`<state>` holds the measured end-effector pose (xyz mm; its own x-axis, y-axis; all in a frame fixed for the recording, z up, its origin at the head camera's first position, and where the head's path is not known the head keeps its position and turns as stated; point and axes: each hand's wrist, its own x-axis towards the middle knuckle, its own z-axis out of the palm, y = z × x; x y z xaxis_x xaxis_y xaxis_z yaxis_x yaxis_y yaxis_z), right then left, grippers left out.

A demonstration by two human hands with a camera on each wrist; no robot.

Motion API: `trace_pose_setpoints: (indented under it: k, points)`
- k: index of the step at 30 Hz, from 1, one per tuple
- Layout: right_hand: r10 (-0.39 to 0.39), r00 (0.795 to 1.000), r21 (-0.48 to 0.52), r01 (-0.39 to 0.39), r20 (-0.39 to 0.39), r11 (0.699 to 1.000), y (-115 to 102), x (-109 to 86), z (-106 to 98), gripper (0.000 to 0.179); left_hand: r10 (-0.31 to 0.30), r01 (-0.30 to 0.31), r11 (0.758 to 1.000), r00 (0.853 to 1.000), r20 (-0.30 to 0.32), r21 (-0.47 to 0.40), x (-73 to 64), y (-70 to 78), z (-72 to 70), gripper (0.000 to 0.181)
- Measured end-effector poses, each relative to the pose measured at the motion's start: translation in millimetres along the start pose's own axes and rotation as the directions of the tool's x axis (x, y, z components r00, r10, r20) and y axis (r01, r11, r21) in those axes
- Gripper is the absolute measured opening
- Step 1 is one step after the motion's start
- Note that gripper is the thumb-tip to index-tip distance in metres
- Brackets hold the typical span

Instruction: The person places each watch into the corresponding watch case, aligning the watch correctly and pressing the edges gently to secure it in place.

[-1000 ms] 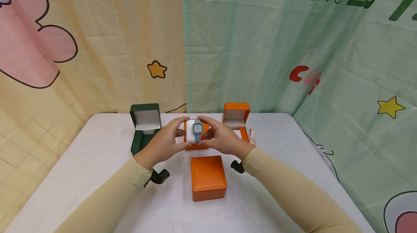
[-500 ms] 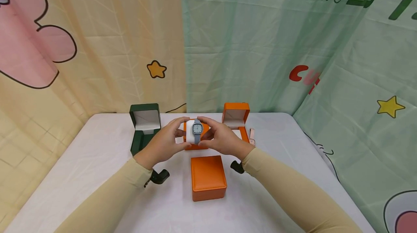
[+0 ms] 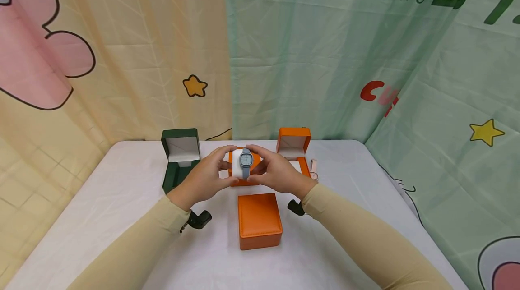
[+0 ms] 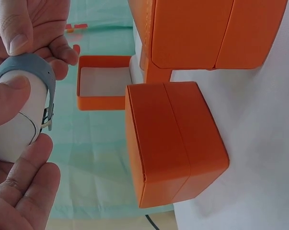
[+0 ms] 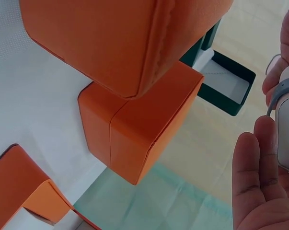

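Observation:
A wristwatch (image 3: pixel 246 160) with a blue-grey strap and squarish dial is wrapped round a white watch cushion (image 3: pixel 236 163), held up above the table. My left hand (image 3: pixel 205 175) grips the cushion's left end between thumb and fingers. On the other side, my right hand (image 3: pixel 280 170) holds the watch and the cushion's right end. In the left wrist view the strap (image 4: pixel 31 64) and its buckle show, a right-hand thumb touching the strap. Behind the hands stands an orange box (image 3: pixel 257 157), partly hidden. Nearer lies a closed orange box (image 3: pixel 260 220).
An opened green box (image 3: pixel 180 143) stands back left. At the back right is an opened orange box (image 3: pixel 294 139), with a pink-strapped watch (image 3: pixel 314 170) beside it. Printed curtains (image 3: pixel 308 55) hang behind the white table (image 3: pixel 345 163).

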<state>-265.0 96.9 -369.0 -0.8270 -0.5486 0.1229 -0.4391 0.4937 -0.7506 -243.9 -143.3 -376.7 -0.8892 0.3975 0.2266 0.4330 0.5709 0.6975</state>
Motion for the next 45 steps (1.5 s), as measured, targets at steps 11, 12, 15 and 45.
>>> trace_pose_setpoints:
  k: [11,12,15,45]
  points:
    - [-0.035,0.999,-0.025,0.035,0.002,0.999,-0.3,-0.7,0.1,0.077,0.01,-0.01,1.0,1.0,-0.001,-0.019,0.9,-3.4,1.7,0.081]
    - [-0.038,0.999,-0.027,0.038,0.003,0.999,0.0,-0.7,0.3,0.077,0.014,-0.014,1.0,1.0,-0.002,-0.018,0.8,-3.5,1.9,0.081]
    - [-0.047,0.999,-0.03,0.047,0.005,0.998,0.7,-0.5,0.4,0.078,0.021,-0.021,1.0,1.0,-0.005,-0.018,0.2,-3.0,1.8,0.081]
    - [-0.067,0.997,-0.025,0.068,0.024,0.997,-2.7,1.2,1.7,0.075,0.016,-0.016,0.999,1.0,-0.008,-0.03,-0.7,-1.6,1.3,0.081]
